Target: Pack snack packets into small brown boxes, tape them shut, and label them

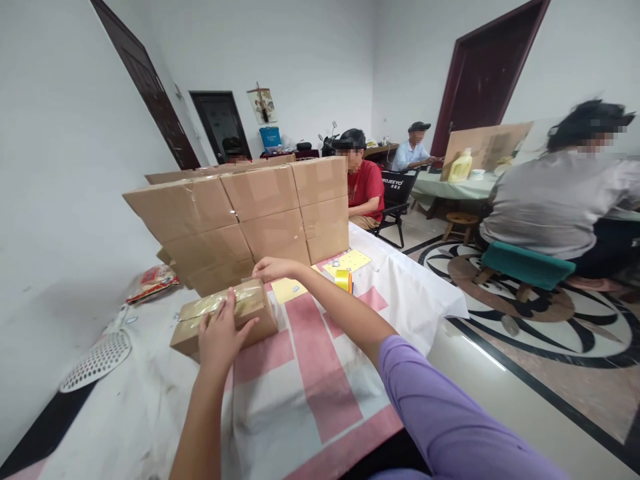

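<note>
A small brown cardboard box lies in front of me on the cloth-covered table, with shiny clear tape along its top. My left hand rests on the box, fingers spread over its top and near side. At the box's far right end is my right hand, its fingers pinched together by the taped edge. Whatever sits in that pinch is too small to make out. To the right of the box, a roll of yellow tape stands on the table.
Stacked cardboard boxes form a wall across the table's far side. A red packet and a white perforated object lie at the left. Beyond, a person in red sits close by; others sit at the right near a green stool.
</note>
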Available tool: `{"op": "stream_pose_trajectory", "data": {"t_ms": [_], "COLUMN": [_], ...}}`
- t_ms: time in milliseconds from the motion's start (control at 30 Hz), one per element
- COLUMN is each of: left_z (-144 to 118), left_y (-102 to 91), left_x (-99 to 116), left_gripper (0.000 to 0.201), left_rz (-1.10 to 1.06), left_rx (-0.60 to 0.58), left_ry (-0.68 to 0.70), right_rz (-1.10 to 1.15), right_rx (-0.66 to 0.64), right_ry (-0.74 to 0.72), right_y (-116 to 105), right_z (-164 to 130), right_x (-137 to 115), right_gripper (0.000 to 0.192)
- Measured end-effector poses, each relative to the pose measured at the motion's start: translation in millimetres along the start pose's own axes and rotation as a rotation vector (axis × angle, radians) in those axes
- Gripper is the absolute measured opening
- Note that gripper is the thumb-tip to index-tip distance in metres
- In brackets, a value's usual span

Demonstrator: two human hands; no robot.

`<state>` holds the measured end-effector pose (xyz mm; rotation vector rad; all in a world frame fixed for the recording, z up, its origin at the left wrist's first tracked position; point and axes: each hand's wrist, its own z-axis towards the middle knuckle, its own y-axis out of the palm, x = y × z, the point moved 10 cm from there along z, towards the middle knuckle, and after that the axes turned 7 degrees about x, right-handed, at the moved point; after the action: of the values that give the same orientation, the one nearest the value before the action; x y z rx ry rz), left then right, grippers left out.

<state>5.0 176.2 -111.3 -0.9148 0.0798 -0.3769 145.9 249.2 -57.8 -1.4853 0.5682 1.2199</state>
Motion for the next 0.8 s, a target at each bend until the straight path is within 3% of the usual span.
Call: {"op": "stream_pose_trajectory", "data": {"t_ms": [167, 367, 800], "left_z": [-3.0, -3.9, -3.2], "left_y": [-2.4, -3.0, -4.6], "left_x": [6.3, 7.9, 6.1], "left_gripper": [0.07, 0.059, 0.072], "left_rz": [0.03, 0.033, -0.022], "left_rx": [0.017, 0.012, -0.003], "left_ry": [0.066, 0.062, 0.019], "right_rz": [-0.1, -0.17, -0.202], "right_rx": [0.033, 0.055, 0.042], "right_ry": [0.024, -0.01, -0.235], "right_y": [5.6, 6.9, 5.2], "right_z": [16.1, 23.1, 14.5], "right_x": [27.0, 31.9, -16.8], "right_gripper": [0.016, 0.016, 0.018]}}
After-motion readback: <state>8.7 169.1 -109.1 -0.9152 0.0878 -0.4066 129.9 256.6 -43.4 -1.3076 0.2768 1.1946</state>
